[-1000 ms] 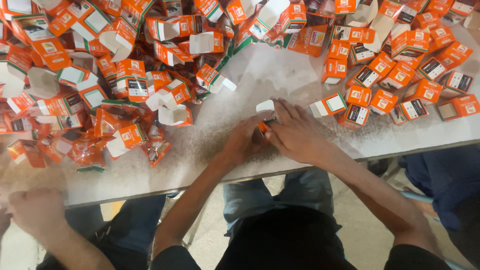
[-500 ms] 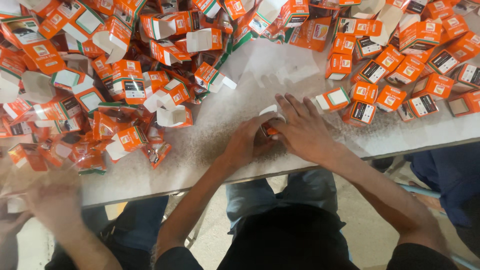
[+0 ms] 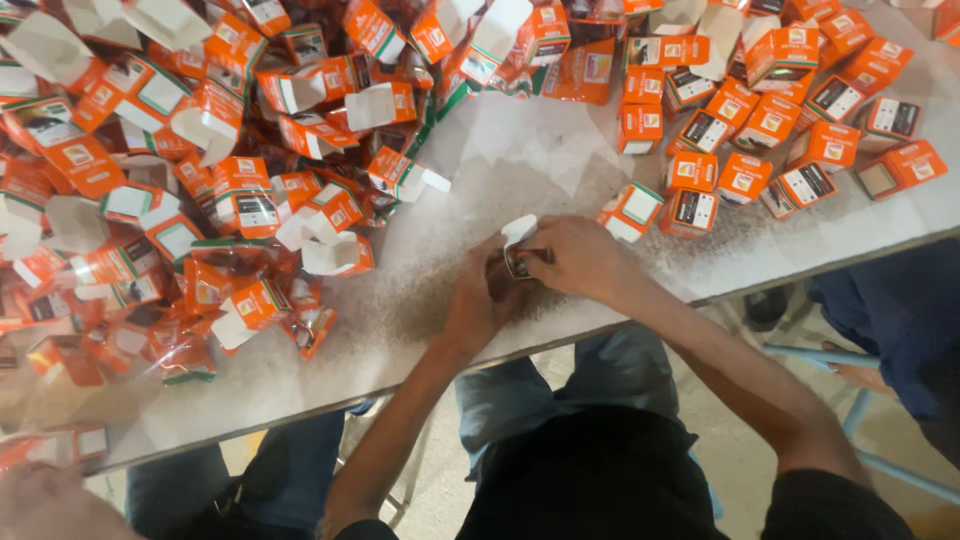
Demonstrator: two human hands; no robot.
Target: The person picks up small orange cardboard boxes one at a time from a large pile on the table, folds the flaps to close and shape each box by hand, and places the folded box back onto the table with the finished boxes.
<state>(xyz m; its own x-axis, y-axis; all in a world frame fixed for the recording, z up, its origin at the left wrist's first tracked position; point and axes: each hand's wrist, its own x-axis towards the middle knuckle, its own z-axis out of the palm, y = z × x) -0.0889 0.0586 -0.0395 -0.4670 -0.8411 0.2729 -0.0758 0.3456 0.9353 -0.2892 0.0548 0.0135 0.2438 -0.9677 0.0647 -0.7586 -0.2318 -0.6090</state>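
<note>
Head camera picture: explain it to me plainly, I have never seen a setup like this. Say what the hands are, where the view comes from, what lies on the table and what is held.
No machine here: a person wears a camera on the head, so the view looks straight down at their own arms. The left hand and right hand meet over a pale table and together hold one small box with its white flap open. A big heap of orange boxes, many with open flaps, covers the table's left side, and neater closed boxes lie to the right. Another person's hand shows at the bottom left corner.
</note>
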